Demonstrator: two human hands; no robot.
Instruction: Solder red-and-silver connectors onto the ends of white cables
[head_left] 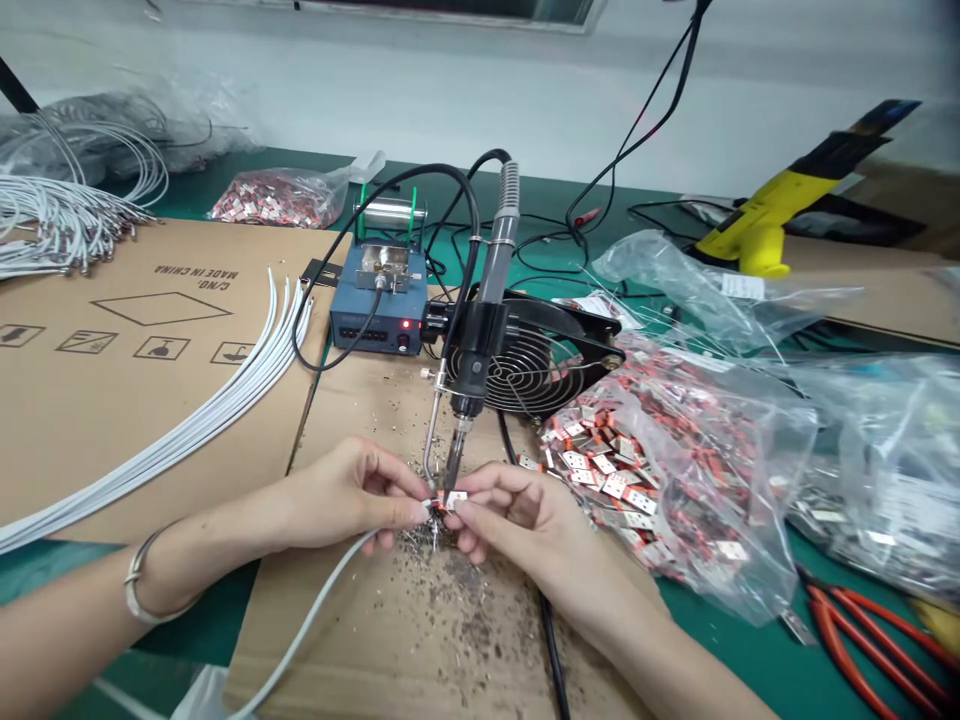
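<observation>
My left hand [367,495] pinches a white cable [319,605] near its end, and the cable trails down toward the bottom edge. Between the fingertips of my right hand [517,520] is a small white-and-orange connector piece [454,499]. The cable end and the connector meet right under the tip of a soldering iron [472,375], which points downward in a fixed holder. A thin metal feed tube [433,440] curves down beside the tip. My fingers partly hide the joint, and solder scraps [435,535] lie beneath it.
A blue solder feeder [375,315] with a solder reel stands behind, beside a black fan [551,360]. Bagged connectors [622,470] spill out at right, near red-handled pliers [862,640]. White cables [225,415] lie on cardboard at left. A yellow heat gun [780,210] is at back right.
</observation>
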